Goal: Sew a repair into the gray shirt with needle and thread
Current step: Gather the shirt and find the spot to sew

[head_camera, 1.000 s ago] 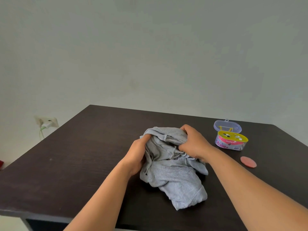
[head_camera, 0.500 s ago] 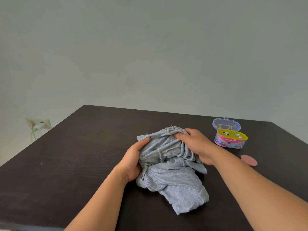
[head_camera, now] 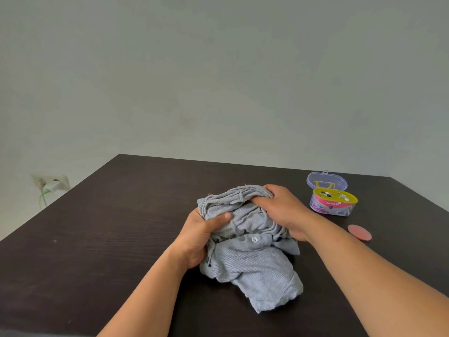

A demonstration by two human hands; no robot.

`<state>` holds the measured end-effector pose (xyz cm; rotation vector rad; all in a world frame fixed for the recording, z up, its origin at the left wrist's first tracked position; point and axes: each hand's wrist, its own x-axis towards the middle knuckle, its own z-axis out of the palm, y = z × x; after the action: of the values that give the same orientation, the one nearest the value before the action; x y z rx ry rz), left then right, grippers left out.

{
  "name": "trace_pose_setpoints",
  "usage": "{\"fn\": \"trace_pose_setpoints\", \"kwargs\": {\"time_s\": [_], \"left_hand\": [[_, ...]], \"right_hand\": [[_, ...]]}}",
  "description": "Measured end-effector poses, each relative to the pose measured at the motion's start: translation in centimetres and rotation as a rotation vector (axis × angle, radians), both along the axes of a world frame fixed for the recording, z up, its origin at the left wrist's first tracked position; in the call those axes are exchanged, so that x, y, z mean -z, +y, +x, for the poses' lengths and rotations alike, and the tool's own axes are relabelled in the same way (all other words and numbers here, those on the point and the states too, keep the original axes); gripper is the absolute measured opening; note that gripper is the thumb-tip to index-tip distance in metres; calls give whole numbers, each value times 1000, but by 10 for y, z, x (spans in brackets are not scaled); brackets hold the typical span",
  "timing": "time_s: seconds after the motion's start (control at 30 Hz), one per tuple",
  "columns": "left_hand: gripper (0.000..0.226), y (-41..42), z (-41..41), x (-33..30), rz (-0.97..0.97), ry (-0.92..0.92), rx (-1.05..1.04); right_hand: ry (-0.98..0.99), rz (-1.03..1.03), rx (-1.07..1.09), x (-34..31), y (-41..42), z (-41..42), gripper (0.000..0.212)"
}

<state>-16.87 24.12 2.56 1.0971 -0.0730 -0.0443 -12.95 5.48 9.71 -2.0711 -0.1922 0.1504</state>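
Observation:
The gray shirt [head_camera: 250, 261] lies bunched up in the middle of the dark table [head_camera: 97, 239], a white button showing on its placket. My left hand [head_camera: 201, 235] grips the left side of the bundle, thumb pressed across the fabric. My right hand [head_camera: 283, 211] grips the top right folds near a frayed edge. A small sewing kit [head_camera: 334, 203] stands to the right, its clear lid flipped open behind it. No needle or thread shows outside the kit.
A flat pink oval piece [head_camera: 359, 231] lies on the table right of my right forearm. A wall socket with a white plug and green cable [head_camera: 49, 186] sits beyond the table's left edge. A plain wall stands behind.
My left hand has shifted its hold lower on the bundle with the thumb now over the cloth. My right hand has curled tighter on the top folds. The shirt's folds have turned slightly.

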Motion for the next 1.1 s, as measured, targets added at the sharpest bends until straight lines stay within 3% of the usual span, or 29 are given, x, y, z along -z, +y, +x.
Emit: {"fn": "trace_pose_setpoints", "kwargs": {"time_s": [0.13, 0.33, 0.5, 0.8, 0.93, 1.1], "left_hand": [[23, 2, 1, -4, -121, 54, -66], [24, 2, 2, -5, -202, 86, -89], [32, 2, 1, -4, -178, 59, -7], [31, -4, -5, -1, 12, -39, 121], [47, -6, -5, 0, 52, -65, 64], [47, -5, -4, 3, 238, -83, -100]], "right_hand": [[90, 2, -65, 5, 0, -4, 21], [96, -9, -79, 11, -5, -4, 30], [84, 52, -24, 16, -9, 3, 20], [152, 427, 158, 18, 0, 11, 14], [193, 594, 150, 15, 1, 9, 18], [179, 500, 94, 12, -3, 6, 20]]}}
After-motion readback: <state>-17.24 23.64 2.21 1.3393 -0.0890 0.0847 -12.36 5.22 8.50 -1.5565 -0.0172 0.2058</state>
